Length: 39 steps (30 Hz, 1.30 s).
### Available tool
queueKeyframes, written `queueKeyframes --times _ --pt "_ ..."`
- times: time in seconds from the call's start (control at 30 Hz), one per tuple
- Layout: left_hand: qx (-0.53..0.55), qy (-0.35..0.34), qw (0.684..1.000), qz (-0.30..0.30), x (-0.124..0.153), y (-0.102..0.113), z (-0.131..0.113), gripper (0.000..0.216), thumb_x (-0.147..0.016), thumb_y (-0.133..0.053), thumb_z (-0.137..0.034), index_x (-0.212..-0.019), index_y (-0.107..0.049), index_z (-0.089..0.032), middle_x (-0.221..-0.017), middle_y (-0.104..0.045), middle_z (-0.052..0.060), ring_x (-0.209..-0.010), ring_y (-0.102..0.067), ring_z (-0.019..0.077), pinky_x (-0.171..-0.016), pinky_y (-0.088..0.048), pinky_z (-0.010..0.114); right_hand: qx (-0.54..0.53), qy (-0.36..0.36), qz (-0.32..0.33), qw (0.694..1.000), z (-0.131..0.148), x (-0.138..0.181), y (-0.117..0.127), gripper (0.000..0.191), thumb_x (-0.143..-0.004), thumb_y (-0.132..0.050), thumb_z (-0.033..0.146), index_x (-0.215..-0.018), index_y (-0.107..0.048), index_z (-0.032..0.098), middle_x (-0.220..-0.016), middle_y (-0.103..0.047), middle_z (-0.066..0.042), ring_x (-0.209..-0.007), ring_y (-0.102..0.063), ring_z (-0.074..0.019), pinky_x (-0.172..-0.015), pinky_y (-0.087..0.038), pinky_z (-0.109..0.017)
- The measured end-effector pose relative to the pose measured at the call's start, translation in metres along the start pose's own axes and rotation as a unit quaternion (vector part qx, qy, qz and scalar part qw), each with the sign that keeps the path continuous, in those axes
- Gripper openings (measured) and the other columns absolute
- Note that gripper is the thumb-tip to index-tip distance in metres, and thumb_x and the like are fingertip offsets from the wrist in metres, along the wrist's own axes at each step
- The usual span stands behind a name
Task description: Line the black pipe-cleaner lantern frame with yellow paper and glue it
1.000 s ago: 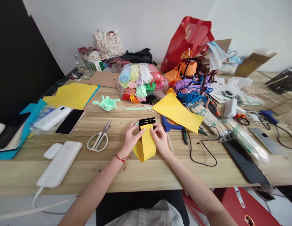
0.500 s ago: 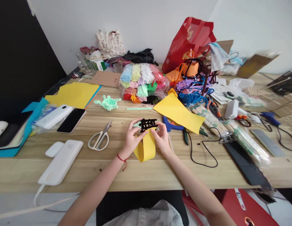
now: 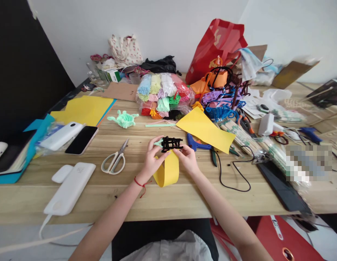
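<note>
Both my hands meet over the table at a small black lattice frame [image 3: 171, 143] that looks made of fuzzy pipe cleaner. My left hand [image 3: 154, 156] grips its left end, where a bit of mint green shows between the fingers. On the other side, my right hand [image 3: 186, 157] pinches the lower right edge. A curled strip of yellow paper [image 3: 171, 170] hangs in a loop below the frame, its upper end at my thumbs. How the strip joins the frame is hidden. White-handled scissors [image 3: 114, 159] lie left of my hands, and a blue glue gun [image 3: 194, 143] lies just behind the right one.
A yellow sheet [image 3: 208, 129] and a mint green fuzzy piece [image 3: 124, 119] lie beyond my hands. Farther back are a bag of coloured pipe cleaners [image 3: 164, 95] and a red tote [image 3: 216, 47]. A phone [image 3: 81, 140] and a white power bank [image 3: 72, 188] sit left. A black cable [image 3: 235, 174] curls right.
The view has shifted very slightly. My hands keep nearly the same hold on the black frame and yellow strip.
</note>
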<state>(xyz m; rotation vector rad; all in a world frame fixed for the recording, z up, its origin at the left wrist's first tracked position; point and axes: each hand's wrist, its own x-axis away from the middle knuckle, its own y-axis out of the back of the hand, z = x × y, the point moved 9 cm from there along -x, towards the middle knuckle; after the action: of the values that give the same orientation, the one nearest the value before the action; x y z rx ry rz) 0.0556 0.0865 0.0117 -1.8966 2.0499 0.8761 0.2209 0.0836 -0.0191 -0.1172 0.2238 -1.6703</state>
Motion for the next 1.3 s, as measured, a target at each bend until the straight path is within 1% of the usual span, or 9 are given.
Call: queueKeyframes --times 0.23,0.33,0.43,0.6,0.77,0.9,1.03,1.23,1.3 --pt "0.026 0.033 0.999 -0.002 -0.003 -0.001 0.008 0.032 -0.092 -0.065 -0.045 -0.073 -0.061 -0.021 -0.138 -0.058 0.011 -0.133 -0.054 0.0266 -0.117 -0.042 0.051 0.0 -0.031 0.0 1.0 -0.006 0.003 -0.001 0.037 -0.064 -0.087 0.052 -0.082 -0.074 0.022 -0.083 -0.077 -0.004 -0.072 -0.068 -0.0216 -0.072 -0.057 -0.037" --pt "0.031 0.05 0.998 -0.007 -0.003 0.0 0.013 0.032 -0.092 -0.066 -0.044 -0.071 -0.06 -0.021 -0.135 -0.06 0.011 -0.131 -0.055 0.0265 -0.116 -0.042 0.049 0.001 -0.039 0.002 0.999 -0.006 0.004 -0.002 0.036 -0.065 -0.086 0.052 -0.082 -0.076 0.022 -0.081 -0.076 -0.004 -0.072 -0.068 -0.0218 -0.07 -0.057 -0.036" --pt "0.035 0.066 0.997 -0.009 -0.002 0.001 0.016 0.032 -0.091 -0.066 -0.044 -0.071 -0.06 -0.021 -0.133 -0.061 0.011 -0.13 -0.056 0.0264 -0.115 -0.043 0.047 0.001 -0.046 0.005 0.999 -0.006 0.004 -0.001 0.036 -0.066 -0.085 0.053 -0.081 -0.077 0.022 -0.082 -0.077 -0.004 -0.073 -0.069 -0.0226 -0.07 -0.056 -0.037" --pt "0.041 0.083 0.996 -0.006 -0.002 0.001 0.019 0.032 -0.092 -0.066 -0.045 -0.071 -0.061 -0.02 -0.132 -0.06 0.011 -0.13 -0.056 0.0263 -0.115 -0.042 0.046 -0.002 -0.054 -0.001 0.999 -0.009 0.004 0.0 0.036 -0.065 -0.086 0.054 -0.079 -0.076 0.022 -0.075 -0.075 -0.003 -0.065 -0.066 -0.021 -0.062 -0.054 -0.035" --pt "0.048 0.091 0.995 0.005 -0.001 -0.001 0.02 0.034 -0.093 -0.064 -0.047 -0.071 -0.061 -0.02 -0.132 -0.061 0.011 -0.129 -0.056 0.0265 -0.116 -0.041 0.045 -0.009 -0.056 -0.013 0.998 -0.012 0.002 0.001 0.038 -0.063 -0.087 0.054 -0.08 -0.075 0.022 -0.077 -0.075 -0.003 -0.067 -0.067 -0.0214 -0.063 -0.055 -0.035" --pt "0.051 0.098 0.994 0.016 -0.002 -0.003 0.02 0.036 -0.093 -0.062 -0.048 -0.072 -0.063 -0.02 -0.131 -0.061 0.011 -0.128 -0.056 0.0265 -0.116 -0.04 0.044 -0.01 -0.061 -0.022 0.998 -0.013 0.002 0.002 0.038 -0.06 -0.088 0.052 -0.076 -0.072 0.021 -0.067 -0.071 0.0 -0.057 -0.06 -0.0163 -0.055 -0.051 -0.031" --pt "0.052 0.111 0.992 0.025 -0.001 -0.004 0.022 0.035 -0.096 -0.058 -0.048 -0.079 -0.068 -0.019 -0.132 -0.06 0.013 -0.128 -0.057 0.0264 -0.113 -0.043 0.042 -0.006 -0.07 -0.025 0.997 -0.012 0.001 0.002 0.04 -0.059 -0.088 0.05 -0.076 -0.071 0.019 -0.064 -0.069 0.001 -0.053 -0.057 -0.0136 -0.053 -0.05 -0.029" --pt "0.047 0.114 0.992 0.035 -0.001 -0.004 0.02 0.03 -0.086 -0.071 -0.047 -0.079 -0.068 -0.018 -0.133 -0.059 0.014 -0.13 -0.055 0.028 -0.115 -0.039 0.042 -0.005 -0.078 -0.029 0.997 -0.015 0.002 0.001 0.042 -0.057 -0.088 0.052 -0.073 -0.065 0.02 -0.056 -0.064 0.003 -0.047 -0.053 -0.0122 -0.049 -0.049 -0.028" --pt "0.047 0.116 0.992 0.037 -0.002 -0.004 0.02 0.029 -0.087 -0.069 -0.046 -0.078 -0.068 -0.018 -0.133 -0.06 0.013 -0.129 -0.055 0.0275 -0.115 -0.039 0.041 -0.005 -0.077 -0.027 0.997 -0.014 0.002 0.0 0.042 -0.058 -0.088 0.052 -0.073 -0.065 0.021 -0.055 -0.063 0.003 -0.047 -0.053 -0.0126 -0.05 -0.049 -0.028"
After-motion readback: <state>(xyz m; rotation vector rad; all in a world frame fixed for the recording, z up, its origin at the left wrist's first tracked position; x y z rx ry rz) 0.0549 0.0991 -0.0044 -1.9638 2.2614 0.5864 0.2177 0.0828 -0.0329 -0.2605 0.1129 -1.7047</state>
